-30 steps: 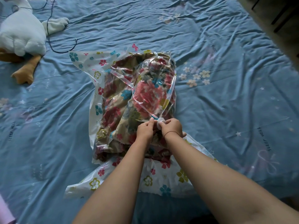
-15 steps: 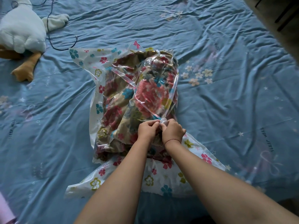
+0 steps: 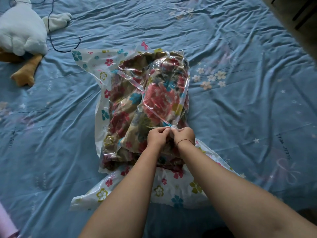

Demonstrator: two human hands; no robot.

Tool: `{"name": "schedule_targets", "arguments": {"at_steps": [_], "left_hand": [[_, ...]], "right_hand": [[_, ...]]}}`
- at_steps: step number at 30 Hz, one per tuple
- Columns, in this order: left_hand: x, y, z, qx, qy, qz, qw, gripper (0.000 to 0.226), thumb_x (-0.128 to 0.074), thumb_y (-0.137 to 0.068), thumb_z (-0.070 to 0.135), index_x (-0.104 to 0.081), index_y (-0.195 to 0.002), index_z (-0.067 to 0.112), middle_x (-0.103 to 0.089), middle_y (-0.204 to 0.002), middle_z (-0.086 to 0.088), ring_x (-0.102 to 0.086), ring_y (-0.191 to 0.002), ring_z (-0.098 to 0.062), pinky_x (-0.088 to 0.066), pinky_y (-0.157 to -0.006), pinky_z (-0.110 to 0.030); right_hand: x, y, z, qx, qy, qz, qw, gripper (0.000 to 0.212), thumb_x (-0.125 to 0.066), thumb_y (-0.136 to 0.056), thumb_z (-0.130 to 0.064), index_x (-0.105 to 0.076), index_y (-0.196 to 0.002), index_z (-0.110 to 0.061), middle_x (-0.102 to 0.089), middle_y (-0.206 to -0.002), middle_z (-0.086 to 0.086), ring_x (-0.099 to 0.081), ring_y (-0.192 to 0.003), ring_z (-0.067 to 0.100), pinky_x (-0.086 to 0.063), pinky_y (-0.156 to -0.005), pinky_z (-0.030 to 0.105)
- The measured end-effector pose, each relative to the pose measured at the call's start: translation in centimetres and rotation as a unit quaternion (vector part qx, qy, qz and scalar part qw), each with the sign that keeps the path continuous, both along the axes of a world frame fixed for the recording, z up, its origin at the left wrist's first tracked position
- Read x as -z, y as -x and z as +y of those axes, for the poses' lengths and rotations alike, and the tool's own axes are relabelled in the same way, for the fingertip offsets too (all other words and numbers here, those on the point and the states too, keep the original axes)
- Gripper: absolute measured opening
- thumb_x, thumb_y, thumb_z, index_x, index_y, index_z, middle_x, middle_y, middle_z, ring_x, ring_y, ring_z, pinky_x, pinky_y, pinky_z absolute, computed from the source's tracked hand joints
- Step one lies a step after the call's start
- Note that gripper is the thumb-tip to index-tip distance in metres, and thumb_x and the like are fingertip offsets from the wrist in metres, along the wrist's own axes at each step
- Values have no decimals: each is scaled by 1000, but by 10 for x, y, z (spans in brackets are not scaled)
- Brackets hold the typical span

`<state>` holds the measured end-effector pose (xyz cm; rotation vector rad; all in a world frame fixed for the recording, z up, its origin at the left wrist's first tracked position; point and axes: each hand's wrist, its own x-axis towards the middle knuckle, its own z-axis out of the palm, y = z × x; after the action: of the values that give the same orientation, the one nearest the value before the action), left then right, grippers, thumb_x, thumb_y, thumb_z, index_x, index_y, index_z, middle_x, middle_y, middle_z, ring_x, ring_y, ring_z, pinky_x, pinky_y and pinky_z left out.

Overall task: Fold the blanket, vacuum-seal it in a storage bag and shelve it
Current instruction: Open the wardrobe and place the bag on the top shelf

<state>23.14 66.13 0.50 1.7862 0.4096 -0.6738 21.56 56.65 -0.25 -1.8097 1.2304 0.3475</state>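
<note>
A folded floral blanket [image 3: 130,117] lies inside a clear storage bag [image 3: 101,73] printed with small flowers, in the middle of the bed. The bag's zip seal runs diagonally across the top of the bundle to a small white slider clip [image 3: 173,126]. My left hand [image 3: 157,135] pinches the bag's seal just left of the clip. My right hand [image 3: 184,135] pinches the clip itself, with a thin band round the wrist. Both hands touch each other over the near part of the bundle. The bag's loose end [image 3: 163,189] spreads towards me under my forearms.
A blue wrinkled bed sheet [image 3: 240,117] covers the whole bed. A white plush duck [image 3: 20,35] with orange feet lies at the far left, with a black cable [image 3: 51,40] beside it. Something pink [image 3: 6,225] shows at the bottom left corner. Furniture edges the far right.
Both hands have stayed on the clip and seal and drawn closer together, the left fingers curling over. The bag and blanket have barely shifted.
</note>
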Motion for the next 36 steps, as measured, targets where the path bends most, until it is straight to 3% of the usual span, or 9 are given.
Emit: {"name": "schedule_targets", "arguments": {"at_steps": [4,7,9,16,20,25,28,33,36], "left_hand": [[-10,2,3,13,30,10,999,19,-59,-95,18,-71,-108,11,-72,-107,-8,-67,-102,-23,-54,-92,-36],[-22,4,3,35,6,-21,999,27,-63,-93,23,-67,-118,15,-68,-112,-7,-65,-105,-23,-52,-97,-40],[-34,8,3,61,-47,-71,995,40,-64,-91,26,-59,-130,15,-61,-118,-5,-59,-106,-18,-49,-97,-32],[-104,37,-11,79,-120,-159,977,62,-66,-89,33,-42,-144,18,-48,-139,-9,-50,-123,-24,-42,-106,-42],[-146,51,-44,110,-93,-202,969,63,-68,-89,30,-41,-144,15,-46,-141,-8,-50,-126,-23,-42,-104,-31],[-191,77,-107,219,-42,-287,932,63,-73,-84,27,-47,-139,12,-55,-134,-9,-53,-123,-20,-42,-107,-38],[-209,103,-151,273,-6,-344,898,60,-76,-81,26,-53,-134,11,-60,-127,-9,-55,-120,-19,-41,-105,-32],[-230,172,-213,359,70,-357,859,58,-77,-80,27,-55,-133,15,-60,-125,-5,-53,-118,-15,-42,-103,-33],[-239,239,-249,423,117,-349,828,60,-77,-80,27,-54,-134,17,-58,-123,-2,-52,-116,-12,-39,-101,-24]], "right_hand": [[-5,12,-11,-82,-3,-49,995,34,-68,-81,-49,-58,-95,-20,-65,-108,4,-60,-106,26,-44,-99,46],[-20,23,-24,-125,12,-88,988,65,-72,-78,-52,-48,-130,-22,-48,-132,6,-50,-123,26,-38,-107,47],[-35,28,-38,-157,53,-108,980,78,-71,-79,-52,-37,-143,-23,-40,-140,7,-42,-130,27,-33,-110,44],[-94,43,-97,-194,84,-195,958,76,-67,-84,-49,-34,-145,-17,-39,-142,13,-42,-131,30,-35,-109,51],[-136,62,-136,-138,85,-260,952,68,-66,-88,-42,-38,-141,-11,-43,-137,15,-48,-123,29,-40,-106,45],[-182,120,-196,-19,119,-313,942,63,-66,-89,-35,-42,-138,-5,-48,-131,19,-52,-119,30,-42,-104,43],[-204,178,-230,64,169,-336,924,62,-65,-89,-36,-42,-138,-6,-48,-130,16,-52,-121,27,-41,-105,44],[-224,288,-256,185,232,-344,891,63,-68,-88,-34,-41,-138,-5,-49,-123,11,-51,-118,25,-43,-103,40],[-232,370,-266,258,257,-332,870,64,-68,-88,-33,-40,-140,-6,-51,-125,12,-52,-118,24,-42,-96,29]]}}
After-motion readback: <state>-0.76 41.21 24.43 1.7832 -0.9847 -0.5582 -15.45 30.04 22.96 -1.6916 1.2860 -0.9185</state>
